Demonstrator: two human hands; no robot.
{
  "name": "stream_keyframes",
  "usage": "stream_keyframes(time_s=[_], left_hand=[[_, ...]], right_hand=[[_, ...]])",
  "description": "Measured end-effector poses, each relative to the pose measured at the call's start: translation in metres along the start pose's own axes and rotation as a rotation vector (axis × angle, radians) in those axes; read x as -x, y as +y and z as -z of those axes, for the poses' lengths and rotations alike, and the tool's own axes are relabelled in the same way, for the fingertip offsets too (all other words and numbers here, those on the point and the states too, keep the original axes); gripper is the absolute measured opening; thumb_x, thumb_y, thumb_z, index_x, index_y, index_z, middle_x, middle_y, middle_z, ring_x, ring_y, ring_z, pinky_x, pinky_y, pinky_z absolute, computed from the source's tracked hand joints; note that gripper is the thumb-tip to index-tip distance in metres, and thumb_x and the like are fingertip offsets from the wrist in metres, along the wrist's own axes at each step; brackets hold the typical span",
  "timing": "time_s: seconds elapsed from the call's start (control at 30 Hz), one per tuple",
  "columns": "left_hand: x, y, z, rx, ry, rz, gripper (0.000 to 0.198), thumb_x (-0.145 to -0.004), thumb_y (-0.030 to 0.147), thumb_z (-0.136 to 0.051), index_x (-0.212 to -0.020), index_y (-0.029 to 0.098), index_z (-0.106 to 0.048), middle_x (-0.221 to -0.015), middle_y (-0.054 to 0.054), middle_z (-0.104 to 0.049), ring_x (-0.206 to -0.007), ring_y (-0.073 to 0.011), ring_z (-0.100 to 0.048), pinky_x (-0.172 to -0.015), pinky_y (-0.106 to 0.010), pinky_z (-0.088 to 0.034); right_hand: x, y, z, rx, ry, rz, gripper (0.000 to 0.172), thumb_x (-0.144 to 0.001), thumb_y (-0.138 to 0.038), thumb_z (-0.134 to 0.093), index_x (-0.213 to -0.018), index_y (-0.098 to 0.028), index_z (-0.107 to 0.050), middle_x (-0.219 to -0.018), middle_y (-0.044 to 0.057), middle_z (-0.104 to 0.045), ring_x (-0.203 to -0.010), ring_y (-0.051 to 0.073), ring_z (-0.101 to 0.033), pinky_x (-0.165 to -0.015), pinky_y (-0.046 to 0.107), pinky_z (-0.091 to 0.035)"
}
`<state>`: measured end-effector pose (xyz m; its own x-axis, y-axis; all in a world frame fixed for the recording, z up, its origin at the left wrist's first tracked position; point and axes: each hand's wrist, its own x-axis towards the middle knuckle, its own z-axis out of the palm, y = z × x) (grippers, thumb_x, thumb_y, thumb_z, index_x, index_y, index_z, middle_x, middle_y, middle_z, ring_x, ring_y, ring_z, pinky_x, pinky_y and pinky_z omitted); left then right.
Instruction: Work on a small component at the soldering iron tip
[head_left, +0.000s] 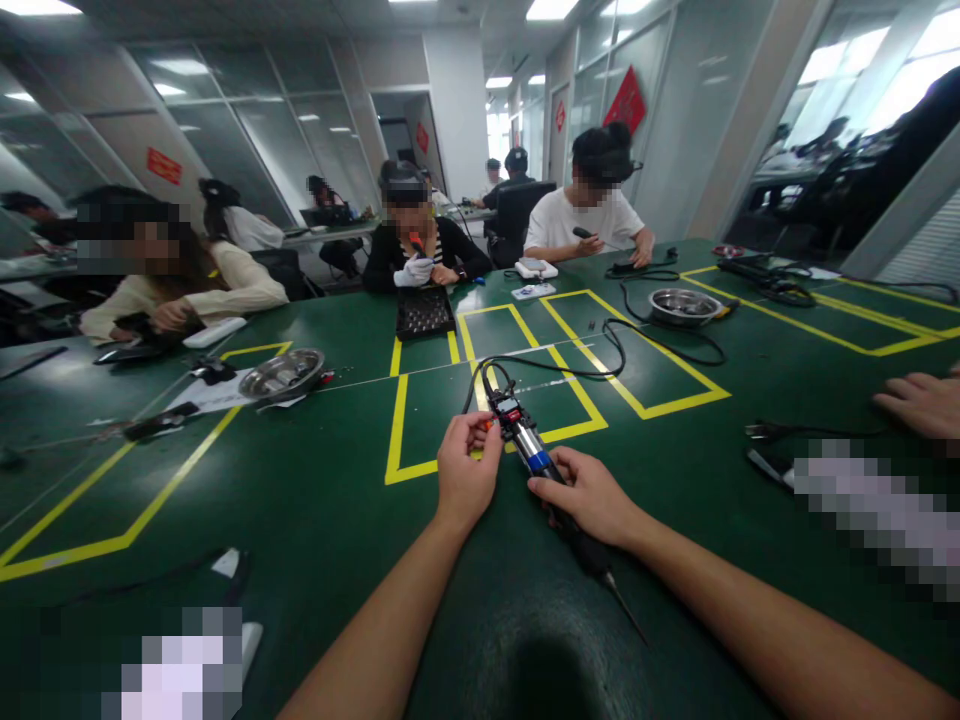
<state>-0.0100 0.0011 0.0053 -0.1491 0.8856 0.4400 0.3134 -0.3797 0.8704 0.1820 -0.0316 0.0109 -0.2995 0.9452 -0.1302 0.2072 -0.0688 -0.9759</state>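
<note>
Above the green table I see an electric screwdriver (531,447) with its inner works exposed at the corded end: a silver motor body, a blue band and a small red part. My right hand (592,497) is wrapped round its lower body near the black grip. The long thin bit (627,608) points down toward me. At the corded end, my left hand (466,468) pinches a small orange part (489,425) between thumb and fingers. Whether that part is attached to the screwdriver is hidden by the fingers.
A black cord (600,372) loops from the screwdriver across the green table (337,560), over yellow tape outlines. Metal bowls (281,374) (684,306) stand left and right. A black tray (425,316) lies opposite, by a gloved co-worker. Another person's hand (919,403) rests at right.
</note>
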Motion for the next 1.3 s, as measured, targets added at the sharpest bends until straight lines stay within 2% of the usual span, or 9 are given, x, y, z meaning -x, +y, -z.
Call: stream_keyframes(time_s=[0.27, 0.43, 0.63, 0.9, 1.13, 1.3], left_hand=[[-0.002, -0.005, -0.003, 0.136, -0.049, 0.12, 0.033, -0.094, 0.043, -0.062, -0.114, 0.017, -0.059, -0.091, -0.006, -0.069, -0.077, -0.0159, -0.07, -0.073, -0.03, -0.059], [-0.002, -0.004, -0.004, 0.156, -0.085, 0.124, 0.035, -0.094, 0.045, -0.062, -0.115, 0.017, -0.059, -0.097, -0.008, -0.071, -0.08, -0.0168, -0.072, -0.074, -0.03, -0.059], [0.001, -0.006, -0.003, 0.147, -0.122, 0.096, 0.033, -0.093, 0.04, -0.063, -0.117, 0.017, -0.058, -0.101, -0.009, -0.071, -0.084, -0.0177, -0.073, -0.079, -0.032, -0.059], [-0.003, -0.014, -0.003, 0.12, -0.076, 0.07, 0.028, -0.093, 0.037, -0.063, -0.113, 0.019, -0.057, -0.099, -0.007, -0.07, -0.08, -0.0174, -0.073, -0.075, -0.031, -0.06], [-0.001, -0.009, 0.0, 0.077, -0.066, 0.039, 0.024, -0.095, 0.038, -0.06, -0.109, 0.019, -0.064, -0.095, -0.007, -0.072, -0.079, -0.0176, -0.072, -0.076, -0.032, -0.059], [-0.003, -0.007, -0.002, 0.173, -0.045, 0.099, 0.024, -0.093, 0.038, -0.063, -0.104, 0.017, -0.063, -0.086, -0.005, -0.07, -0.074, -0.0153, -0.069, -0.071, -0.029, -0.057]], right_hand=[[0.001, -0.004, 0.0, -0.045, -0.006, -0.02, 0.026, -0.084, -0.038, -0.071, -0.097, -0.02, -0.058, -0.071, -0.002, -0.065, -0.054, 0.015, -0.065, -0.048, 0.024, -0.051], [0.002, -0.008, 0.0, -0.097, -0.021, -0.057, 0.028, -0.083, -0.04, -0.071, -0.096, -0.02, -0.056, -0.069, -0.003, -0.064, -0.052, 0.016, -0.066, -0.045, 0.024, -0.05], [0.002, -0.008, 0.0, -0.107, -0.028, -0.036, 0.028, -0.085, -0.039, -0.069, -0.098, -0.019, -0.055, -0.069, -0.003, -0.064, -0.051, 0.015, -0.065, -0.045, 0.024, -0.051], [0.001, -0.004, 0.003, -0.054, -0.076, -0.013, 0.03, -0.086, -0.04, -0.069, -0.1, -0.018, -0.055, -0.073, -0.002, -0.065, -0.053, 0.016, -0.067, -0.045, 0.025, -0.051], [0.0, -0.005, 0.003, -0.085, -0.079, -0.02, 0.03, -0.085, -0.038, -0.07, -0.101, -0.018, -0.055, -0.07, -0.002, -0.064, -0.052, 0.016, -0.065, -0.047, 0.026, -0.052], [0.0, -0.006, 0.003, -0.078, -0.081, -0.015, 0.029, -0.084, -0.038, -0.07, -0.099, -0.018, -0.056, -0.07, -0.002, -0.065, -0.052, 0.016, -0.066, -0.047, 0.026, -0.052]])
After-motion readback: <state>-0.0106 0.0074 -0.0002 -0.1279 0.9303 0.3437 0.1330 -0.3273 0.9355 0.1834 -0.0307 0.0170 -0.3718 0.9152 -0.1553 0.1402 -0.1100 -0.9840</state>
